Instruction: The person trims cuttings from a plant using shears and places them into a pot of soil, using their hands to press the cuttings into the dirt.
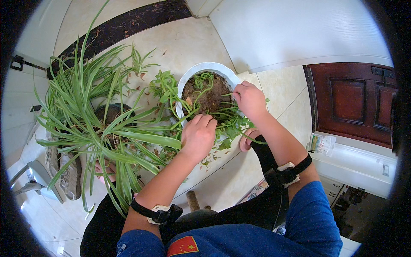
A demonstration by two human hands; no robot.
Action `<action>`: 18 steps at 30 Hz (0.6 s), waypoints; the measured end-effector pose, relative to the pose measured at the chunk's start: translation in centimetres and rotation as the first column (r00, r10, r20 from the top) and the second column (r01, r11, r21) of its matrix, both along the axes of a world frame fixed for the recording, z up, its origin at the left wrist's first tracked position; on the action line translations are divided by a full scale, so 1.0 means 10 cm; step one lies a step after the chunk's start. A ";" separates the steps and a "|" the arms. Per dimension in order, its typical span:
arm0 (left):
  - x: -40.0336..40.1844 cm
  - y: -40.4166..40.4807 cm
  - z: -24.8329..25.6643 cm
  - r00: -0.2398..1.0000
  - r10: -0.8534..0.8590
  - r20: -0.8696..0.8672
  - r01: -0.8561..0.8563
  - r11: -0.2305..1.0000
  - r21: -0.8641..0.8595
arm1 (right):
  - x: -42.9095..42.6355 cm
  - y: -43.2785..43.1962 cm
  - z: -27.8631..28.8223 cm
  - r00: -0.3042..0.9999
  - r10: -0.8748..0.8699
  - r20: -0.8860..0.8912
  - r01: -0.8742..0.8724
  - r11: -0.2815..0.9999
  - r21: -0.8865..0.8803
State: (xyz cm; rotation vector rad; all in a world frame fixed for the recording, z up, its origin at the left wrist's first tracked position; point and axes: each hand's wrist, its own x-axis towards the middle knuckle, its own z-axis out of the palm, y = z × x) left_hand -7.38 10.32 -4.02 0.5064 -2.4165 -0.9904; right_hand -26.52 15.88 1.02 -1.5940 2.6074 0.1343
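A round white flowerpot (185,71) stands on the floor before me, with brown soil (210,93) inside and green trailing stems (229,120) hanging over its near and left sides. At the pot's right rim, my right hand (250,98) pinches the end of a green stem (227,94) between thumb and fingers. My left hand (199,133) rests over the near rim among stems, fingers bent down; what its fingertips hold is hidden. Left of the pot, a large spider plant (106,131) spreads long striped leaves in front of a dark pot (112,112).
Fallen leaves (207,160) litter the tiled floor. Grey shoes (70,176) and a grey dustpan (45,180) lie at the left. A white panel (295,32) borders the far side. A dark red door (346,96) and white cabinet (353,163) stand at the right.
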 end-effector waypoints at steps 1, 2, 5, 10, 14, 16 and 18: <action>0.00 0.00 0.00 1.000 0.000 -0.001 0.000 1.000 -0.003 | 0.01 -0.01 -0.02 1.000 0.017 -0.013 -0.017 1.000 0.007; 0.00 0.00 0.00 1.000 0.002 -0.005 -0.002 1.000 -0.002 | 0.01 -0.02 -0.04 0.999 0.035 -0.027 -0.034 0.999 0.014; 0.00 0.00 0.00 1.000 0.007 -0.014 -0.007 1.000 -0.003 | 0.00 -0.05 -0.08 0.997 0.069 -0.044 -0.068 0.997 0.033; 0.00 0.00 -0.01 1.000 0.013 -0.017 -0.013 1.000 -0.003 | -0.03 -0.08 -0.14 0.994 0.096 -0.056 -0.091 0.992 0.091; -0.01 0.00 -0.02 1.000 0.012 -0.012 -0.013 1.000 -0.007 | -0.03 -0.07 -0.24 0.989 0.131 -0.065 -0.122 0.984 0.132; 0.00 0.00 0.00 1.000 0.017 -0.011 -0.017 1.000 -0.010 | 0.00 -0.08 -0.26 0.986 0.151 -0.067 -0.140 0.979 0.150; -0.01 0.00 -0.01 0.999 0.024 -0.030 -0.025 1.000 -0.017 | 0.04 -0.09 -0.28 0.983 0.169 -0.071 -0.156 0.975 0.160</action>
